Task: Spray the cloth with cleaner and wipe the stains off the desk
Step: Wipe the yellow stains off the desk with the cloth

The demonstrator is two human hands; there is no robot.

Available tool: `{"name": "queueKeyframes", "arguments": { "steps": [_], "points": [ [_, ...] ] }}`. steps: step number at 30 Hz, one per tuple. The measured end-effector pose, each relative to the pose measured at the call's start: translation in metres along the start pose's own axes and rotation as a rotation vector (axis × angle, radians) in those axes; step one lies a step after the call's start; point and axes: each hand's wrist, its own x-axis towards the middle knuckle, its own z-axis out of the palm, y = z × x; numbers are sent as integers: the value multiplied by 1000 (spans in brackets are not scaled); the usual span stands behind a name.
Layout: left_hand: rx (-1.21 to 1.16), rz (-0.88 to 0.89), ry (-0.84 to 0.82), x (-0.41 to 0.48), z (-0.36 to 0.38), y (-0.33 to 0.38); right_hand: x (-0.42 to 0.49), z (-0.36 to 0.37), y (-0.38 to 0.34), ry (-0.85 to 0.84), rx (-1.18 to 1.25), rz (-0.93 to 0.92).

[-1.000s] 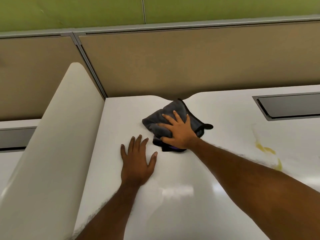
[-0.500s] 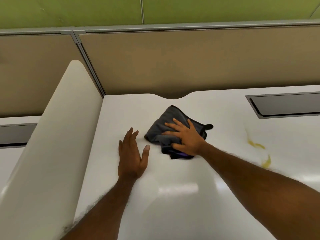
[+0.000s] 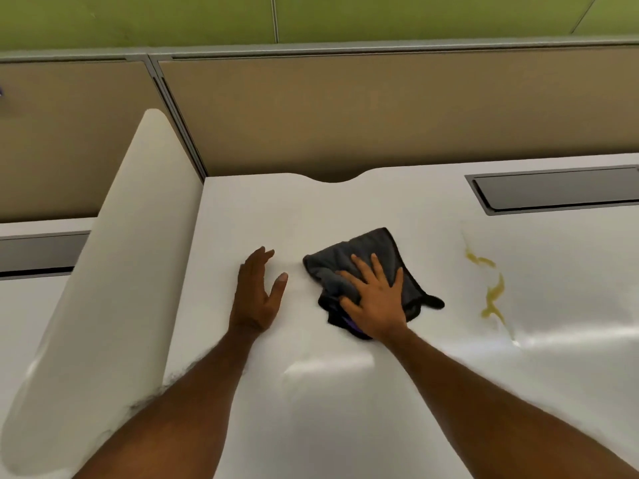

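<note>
Sliding the dark cloth [image 3: 363,271] nearer under a flat, spread right hand [image 3: 377,299]; left hand [image 3: 257,292] stays flat, fingers together; yellow stains [image 3: 492,292] untouched, probably next.

A single head-worn view looks forward and steeply down from above the counter's [image 3: 345,392] near edge toward its far edge and the partition panels [image 3: 380,119] behind it, close enough that both forearms fill the lower frame.
</note>
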Motion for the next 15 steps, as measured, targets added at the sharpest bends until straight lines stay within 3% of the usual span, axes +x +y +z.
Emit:
{"name": "queueKeyframes", "arguments": {
  "steps": [1, 4, 6, 8, 11, 12, 13, 15],
  "points": [
    [44, 29, -32, -4, 1, 0, -7, 4, -5, -9, -29, -4],
    [160, 90, -114, -12, 2, 4, -30, 5, 4, -113, -110, -371],
    [199, 92, -139, -19, 1, 7, -39, -6, 28, -128, -63, -492],
    [216, 91, -147, -30, -1, 10, -48, -12, 46, -63, -17, -349],
    [261, 128, -177, -47, -2, 12, -60, -11, 35, -1, -40, 50],
    [273, 140, -185, -51, -1, 14, -64, -8, 23, -6, -61, 87],
    [273, 146, -188, -54, -1, 16, -70, -3, 13, -16, -81, 43],
    [199, 126, -170, -58, -1, 20, -84, 8, 2, -43, -101, -215]
  ]
}}
